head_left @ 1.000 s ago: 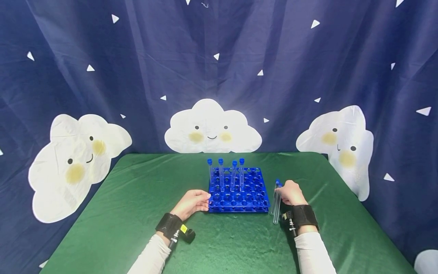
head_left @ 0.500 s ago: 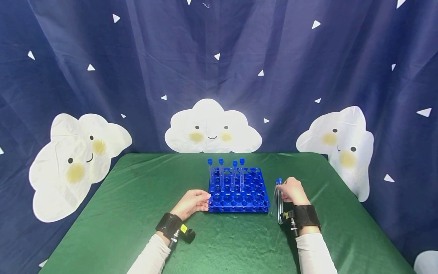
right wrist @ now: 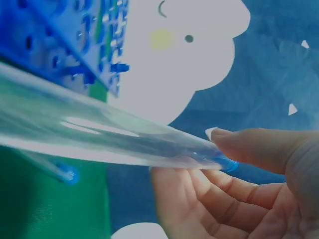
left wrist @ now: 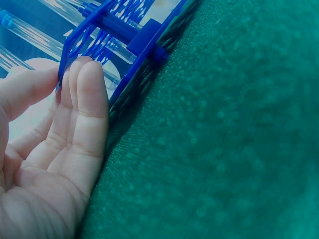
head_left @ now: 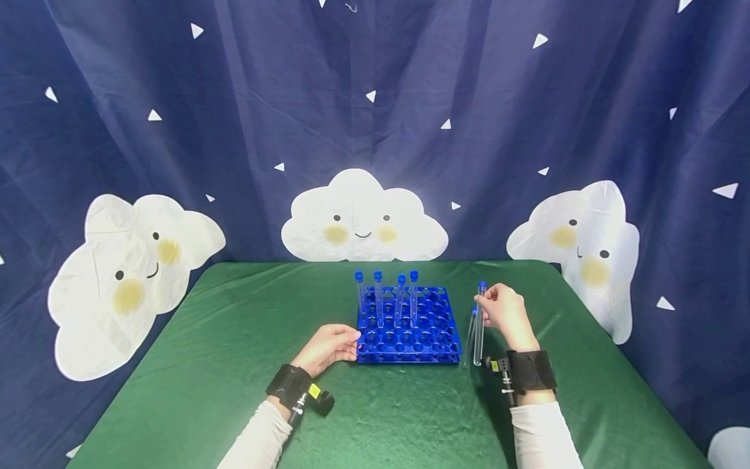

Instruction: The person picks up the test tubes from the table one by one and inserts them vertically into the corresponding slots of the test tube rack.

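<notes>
A blue test tube rack [head_left: 408, 339] stands in the middle of the table, with several blue-capped clear tubes [head_left: 400, 303] upright in it. At its left edge my left hand [head_left: 329, 345] pinches the top plate between thumb and fingers, as the left wrist view also shows at the rack's corner [left wrist: 144, 37]. My right hand [head_left: 505, 309] pinches a capped test tube [right wrist: 109, 127] near its blue cap and holds it roughly upright, right of the rack. A second capped tube [head_left: 469, 345] lies on the table between the held one and the rack.
A green cloth [head_left: 398, 417] covers the table. Behind it hangs a dark blue curtain [head_left: 246, 130] printed with white clouds [head_left: 364, 221] and small triangles. Each wrist wears a black strap [head_left: 530, 370] with a camera.
My right hand has risen, lifting one test tube off the table and turning it more upright, away from the tube beside it. The left hand and the rack have stayed put.
</notes>
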The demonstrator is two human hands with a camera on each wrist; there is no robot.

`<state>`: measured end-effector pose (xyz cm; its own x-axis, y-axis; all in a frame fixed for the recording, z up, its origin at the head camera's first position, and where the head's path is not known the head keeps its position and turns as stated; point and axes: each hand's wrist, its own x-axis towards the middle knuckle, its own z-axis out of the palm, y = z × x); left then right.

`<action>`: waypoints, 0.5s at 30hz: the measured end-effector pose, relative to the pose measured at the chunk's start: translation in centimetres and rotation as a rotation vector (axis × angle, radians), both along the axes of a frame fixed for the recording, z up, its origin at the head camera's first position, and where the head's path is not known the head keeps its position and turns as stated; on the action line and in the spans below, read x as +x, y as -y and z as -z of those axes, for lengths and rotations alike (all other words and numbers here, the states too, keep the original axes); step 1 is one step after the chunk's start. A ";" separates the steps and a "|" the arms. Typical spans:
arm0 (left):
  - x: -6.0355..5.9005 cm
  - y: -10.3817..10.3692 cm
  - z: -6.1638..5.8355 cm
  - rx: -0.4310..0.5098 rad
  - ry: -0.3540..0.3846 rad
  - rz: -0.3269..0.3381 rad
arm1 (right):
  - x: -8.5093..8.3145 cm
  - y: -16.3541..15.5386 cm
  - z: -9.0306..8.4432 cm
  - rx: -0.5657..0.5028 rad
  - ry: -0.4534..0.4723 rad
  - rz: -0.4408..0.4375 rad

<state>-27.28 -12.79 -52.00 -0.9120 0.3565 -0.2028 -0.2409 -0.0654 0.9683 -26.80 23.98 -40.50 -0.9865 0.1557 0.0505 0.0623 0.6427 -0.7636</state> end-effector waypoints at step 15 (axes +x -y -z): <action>0.1 0.0 -0.1 0.013 -0.020 0.015 | 1.3 3.2 -1.8 0.023 -0.407 0.064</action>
